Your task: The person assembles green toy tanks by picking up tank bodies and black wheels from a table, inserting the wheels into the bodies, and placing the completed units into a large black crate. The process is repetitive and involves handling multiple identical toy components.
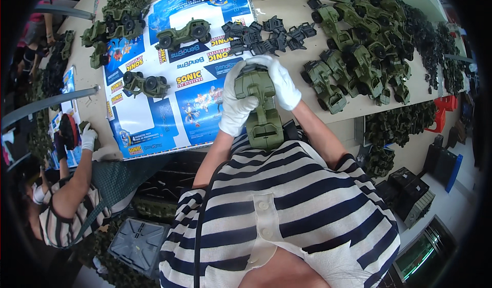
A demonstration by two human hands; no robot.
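A green toy jeep (264, 116) is held between my two white-gloved hands at the table's near edge, its body pointing down toward my striped shirt. My left hand (234, 99) wraps its left side, with the thumb lying across the body. Around the far end and right side curls my right hand (283, 84). Just beyond my hands lies a cluster of dark grey plastic parts (274, 34). Left of these, another toy jeep (184, 34) rests on a printed sheet (197, 85); one more jeep (146, 84) lies tipped with its wheels showing.
Many green jeeps (359, 57) crowd the table's right side, with dark parts heaped beyond. Grey curved bars (56, 102) cross the left edge. There a co-worker's gloved hand (88, 137) is at work. A grey crate (137, 247) and black boxes (405, 193) stand below.
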